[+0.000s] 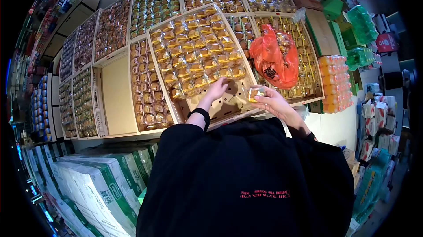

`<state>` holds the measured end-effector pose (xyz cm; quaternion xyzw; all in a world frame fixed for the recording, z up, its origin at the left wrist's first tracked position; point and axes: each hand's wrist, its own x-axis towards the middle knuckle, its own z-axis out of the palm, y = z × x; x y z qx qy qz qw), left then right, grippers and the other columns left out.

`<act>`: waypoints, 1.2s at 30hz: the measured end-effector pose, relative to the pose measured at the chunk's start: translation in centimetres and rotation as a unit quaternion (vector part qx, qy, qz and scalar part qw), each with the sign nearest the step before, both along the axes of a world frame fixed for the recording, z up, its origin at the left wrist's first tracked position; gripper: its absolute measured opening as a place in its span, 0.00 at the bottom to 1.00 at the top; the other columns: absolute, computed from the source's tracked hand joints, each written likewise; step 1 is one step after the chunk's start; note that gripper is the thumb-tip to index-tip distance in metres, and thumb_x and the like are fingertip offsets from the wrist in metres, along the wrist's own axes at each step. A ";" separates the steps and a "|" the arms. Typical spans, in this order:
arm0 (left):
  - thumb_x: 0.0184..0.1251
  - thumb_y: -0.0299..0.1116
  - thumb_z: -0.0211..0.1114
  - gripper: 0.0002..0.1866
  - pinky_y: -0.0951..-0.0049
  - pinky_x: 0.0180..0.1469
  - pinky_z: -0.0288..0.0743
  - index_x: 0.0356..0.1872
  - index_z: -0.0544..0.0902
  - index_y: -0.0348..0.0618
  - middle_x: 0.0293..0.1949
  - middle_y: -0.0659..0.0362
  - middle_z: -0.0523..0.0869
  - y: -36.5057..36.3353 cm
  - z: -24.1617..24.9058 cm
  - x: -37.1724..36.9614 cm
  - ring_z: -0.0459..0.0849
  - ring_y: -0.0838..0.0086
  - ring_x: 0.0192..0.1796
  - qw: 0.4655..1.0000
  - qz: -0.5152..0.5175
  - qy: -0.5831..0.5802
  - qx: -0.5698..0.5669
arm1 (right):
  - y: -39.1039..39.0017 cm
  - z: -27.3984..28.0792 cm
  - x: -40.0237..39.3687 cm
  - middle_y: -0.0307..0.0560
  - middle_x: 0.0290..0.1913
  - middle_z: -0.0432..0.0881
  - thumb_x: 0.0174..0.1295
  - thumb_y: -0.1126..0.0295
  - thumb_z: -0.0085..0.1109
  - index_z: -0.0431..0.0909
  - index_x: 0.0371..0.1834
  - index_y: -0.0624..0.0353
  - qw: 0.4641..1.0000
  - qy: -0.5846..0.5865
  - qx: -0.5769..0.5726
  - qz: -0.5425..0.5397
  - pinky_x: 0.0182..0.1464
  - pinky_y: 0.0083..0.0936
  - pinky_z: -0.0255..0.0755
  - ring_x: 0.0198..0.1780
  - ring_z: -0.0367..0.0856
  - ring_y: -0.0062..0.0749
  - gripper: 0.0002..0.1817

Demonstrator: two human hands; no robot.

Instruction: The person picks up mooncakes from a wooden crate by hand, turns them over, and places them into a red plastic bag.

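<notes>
Head view, clock positions taken from its centre. Your right hand [274, 104], at 3 o'clock, was closed lightly around a small packet [256, 94], pinched between thumb and fingers above the near right corner of the tray [238, 91]. Your left hand [217, 89], close to the centre, was half open with its fingers bent, over the tray beside the nearest packs [194, 47]; whether it touched or gripped one could not be told. A black band [200, 117] encircled your left wrist. The tray, extending toward 12 o'clock, sat askew over its neighbours; packs in clear wrappers covered its far part in rows, and the near end showed a floor pierced with holes. A red bag [264, 56] lay at 2 o'clock, on the packs of the next tray. Orange bottles [335, 78] stood just short of 3 o'clock, beside that tray. A pale tray [116, 96] lay at 9 o'clock, white-and-green cartons [94, 188] at 8. Your black top [246, 162] filled the view toward 5 and 6 o'clock.
</notes>
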<state>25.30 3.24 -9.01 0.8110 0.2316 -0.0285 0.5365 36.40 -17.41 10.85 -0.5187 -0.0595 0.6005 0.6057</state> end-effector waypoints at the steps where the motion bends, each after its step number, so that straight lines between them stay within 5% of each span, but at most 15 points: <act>1: 0.64 0.37 0.54 0.23 0.65 0.55 0.70 0.59 0.66 0.40 0.52 0.48 0.77 -0.1 -0.5 0.2 0.77 0.59 0.53 1.000 0.010 -0.011 0.026 | -0.2 0.0 0.4 0.44 0.47 0.76 0.63 0.75 0.51 0.67 0.55 0.63 1.000 0.000 -0.001 0.027 0.53 0.27 0.75 0.48 0.78 0.29 0.16; 6: 0.62 0.38 0.56 0.22 0.65 0.53 0.71 0.57 0.69 0.41 0.43 0.50 0.80 -1.5 5.9 0.1 0.79 0.58 0.47 0.996 -0.032 0.008 0.078 | -0.1 -2.0 0.8 0.45 0.47 0.76 0.66 0.67 0.50 0.68 0.54 0.64 0.997 -0.061 -0.045 0.025 0.52 0.28 0.75 0.48 0.77 0.29 0.16; 8: 0.62 0.36 0.58 0.21 0.65 0.55 0.69 0.55 0.70 0.39 0.47 0.50 0.77 -3.0 10.6 -0.9 0.77 0.61 0.50 0.993 0.069 -0.095 -0.006 | 0.4 -3.3 0.7 0.45 0.46 0.77 0.67 0.65 0.48 0.69 0.52 0.66 0.999 -0.024 -0.026 -0.015 0.52 0.28 0.75 0.48 0.77 0.29 0.16; 12: 0.49 0.37 0.70 0.33 0.63 0.59 0.66 0.58 0.68 0.42 0.55 0.51 0.71 -4.9 15.6 -3.3 0.71 0.57 0.58 0.951 0.029 -0.242 0.189 | 1.9 -5.3 0.2 0.46 0.45 0.77 0.68 0.65 0.45 0.70 0.51 0.67 0.997 -0.056 -0.036 0.038 0.50 0.27 0.76 0.47 0.77 0.28 0.16; 18: 0.42 0.33 0.72 0.31 0.59 0.54 0.68 0.53 0.72 0.43 0.49 0.51 0.75 -3.2 12.0 -6.8 0.73 0.56 0.53 0.962 0.019 -0.165 0.217 | 6.4 -4.8 -2.1 0.46 0.40 0.79 0.68 0.65 0.45 0.70 0.54 0.71 0.921 -0.300 -0.019 0.246 0.42 0.22 0.79 0.40 0.79 0.24 0.19; 22: 0.41 0.32 0.73 0.26 0.59 0.54 0.65 0.46 0.76 0.48 0.46 0.55 0.75 2.2 10.1 -11.0 0.70 0.57 0.53 0.895 0.166 -0.036 0.412 | 5.9 -6.2 -0.7 0.46 0.42 0.80 0.67 0.63 0.47 0.66 0.58 0.69 0.950 -0.227 -0.015 0.216 0.44 0.19 0.74 0.42 0.79 0.23 0.22; 24: 0.41 0.32 0.73 0.25 0.58 0.56 0.63 0.46 0.76 0.51 0.46 0.57 0.74 4.9 8.7 -13.1 0.68 0.57 0.54 0.892 0.179 0.042 0.412 | 4.9 -6.0 0.3 0.46 0.43 0.81 0.68 0.62 0.46 0.65 0.59 0.68 0.948 -0.236 -0.029 0.212 0.47 0.19 0.72 0.43 0.79 0.24 0.22; 31: 0.39 0.31 0.73 0.27 0.61 0.56 0.63 0.47 0.76 0.50 0.45 0.60 0.74 9.2 6.9 -14.8 0.68 0.63 0.54 0.884 0.079 0.128 0.442 | 0.3 -6.7 1.9 0.50 0.46 0.80 0.69 0.62 0.42 0.67 0.57 0.69 0.966 -0.189 -0.079 0.160 0.50 0.23 0.72 0.46 0.79 0.28 0.22; 36: 0.40 0.32 0.72 0.34 0.57 0.57 0.61 0.53 0.70 0.46 0.50 0.55 0.71 8.3 7.2 -14.2 0.66 0.58 0.56 0.871 0.108 0.125 0.462 | -2.5 -8.6 3.3 0.52 0.46 0.79 0.69 0.63 0.42 0.68 0.56 0.68 0.988 -0.096 -0.095 0.078 0.48 0.23 0.73 0.45 0.79 0.30 0.20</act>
